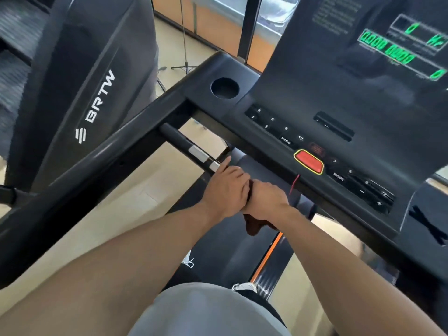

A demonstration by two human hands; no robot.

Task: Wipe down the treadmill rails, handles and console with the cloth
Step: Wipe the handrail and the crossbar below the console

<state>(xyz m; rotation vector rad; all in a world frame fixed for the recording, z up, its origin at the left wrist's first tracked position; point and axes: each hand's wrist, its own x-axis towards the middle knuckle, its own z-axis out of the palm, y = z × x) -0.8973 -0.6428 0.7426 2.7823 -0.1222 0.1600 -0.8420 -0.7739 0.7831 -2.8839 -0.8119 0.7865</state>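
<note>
- My left hand [225, 190] fingers curl over the handlebar [184, 144] under the console [315, 132].
- My right hand [264, 200] fingers clamp the dark cloth [252, 225], touching my left.

Both hands meet below the console [322, 112], left hand [224, 190] beside right hand [265, 198], cloth [254, 225] under them; cupholder [225, 88] sits left of the keys.

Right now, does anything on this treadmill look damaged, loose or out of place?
One thing: a thin red cord hangs loose below the red stop button on the console. It may be the safety cord, but its lower end is hidden. Both hands, left hand and right hand, grip the handle bar normally.
</note>
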